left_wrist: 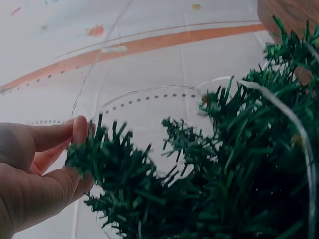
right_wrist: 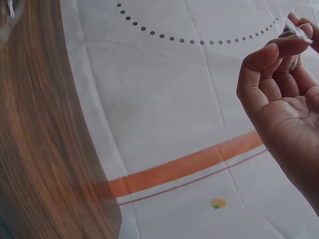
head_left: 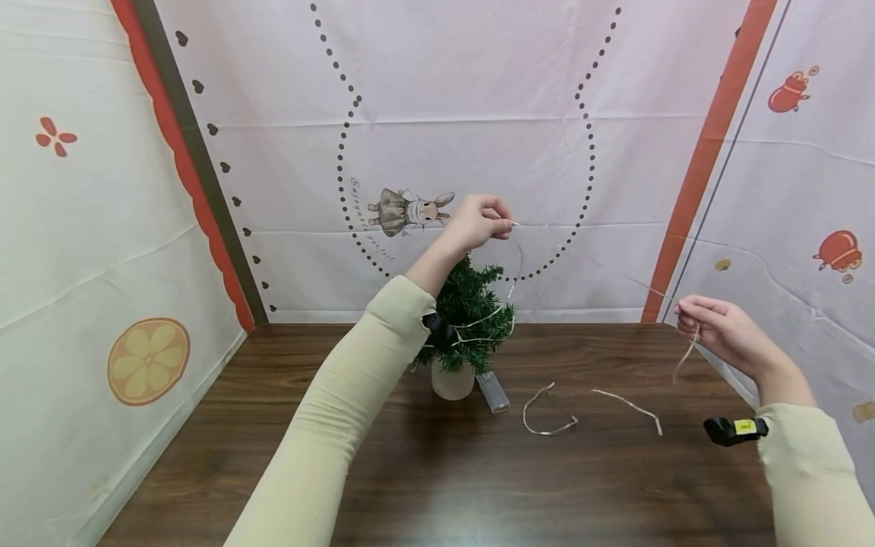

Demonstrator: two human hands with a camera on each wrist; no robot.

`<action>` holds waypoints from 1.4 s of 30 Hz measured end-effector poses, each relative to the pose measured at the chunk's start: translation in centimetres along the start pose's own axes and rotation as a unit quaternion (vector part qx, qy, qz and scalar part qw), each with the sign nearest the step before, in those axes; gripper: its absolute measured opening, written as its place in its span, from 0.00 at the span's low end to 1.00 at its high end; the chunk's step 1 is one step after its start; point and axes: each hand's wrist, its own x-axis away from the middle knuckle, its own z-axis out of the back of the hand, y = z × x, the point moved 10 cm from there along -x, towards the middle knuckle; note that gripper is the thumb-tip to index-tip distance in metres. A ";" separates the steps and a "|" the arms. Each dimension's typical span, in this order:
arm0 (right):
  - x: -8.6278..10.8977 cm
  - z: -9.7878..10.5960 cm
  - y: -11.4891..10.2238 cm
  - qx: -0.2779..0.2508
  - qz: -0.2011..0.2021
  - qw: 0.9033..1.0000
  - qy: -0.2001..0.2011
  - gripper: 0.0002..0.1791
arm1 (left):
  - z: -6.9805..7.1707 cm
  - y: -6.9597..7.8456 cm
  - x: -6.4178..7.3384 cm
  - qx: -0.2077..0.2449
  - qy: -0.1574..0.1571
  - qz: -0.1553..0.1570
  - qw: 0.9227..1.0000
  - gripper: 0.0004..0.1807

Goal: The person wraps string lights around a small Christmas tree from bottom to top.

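1. Pale printed cloth (head_left: 472, 68) hangs behind the dark brown wooden desk (head_left: 478, 486).
2. Thin, whitish, wire-like string (left_wrist: 285, 108) lies across a small, bristly green tree (head_left: 481, 292) and appears to run through the air between both hands.
3. It should be light and flexible, likely to kink or snag on the needles; a gentle fingertip pinch suits it.
4. Left hand (head_left: 481, 220), above the tree, narrowly pinches it; right hand (head_left: 728, 328), well apart, grips it with fingers curled.
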 end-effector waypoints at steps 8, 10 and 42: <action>0.5 1.1 0.1 0.071 -0.033 0.995 0.058 0.20 | 1.0 0.1 -0.2 0.011 0.017 -0.009 1.000 0.04; 0.5 1.4 0.1 0.072 -0.037 0.994 0.067 0.20 | 1.2 0.1 -0.2 0.010 0.027 -0.009 1.000 0.02; -4.1 -0.7 -5.6 -0.085 0.052 0.995 0.005 0.21 | 9.7 -7.7 -0.7 0.198 0.122 0.052 0.971 0.08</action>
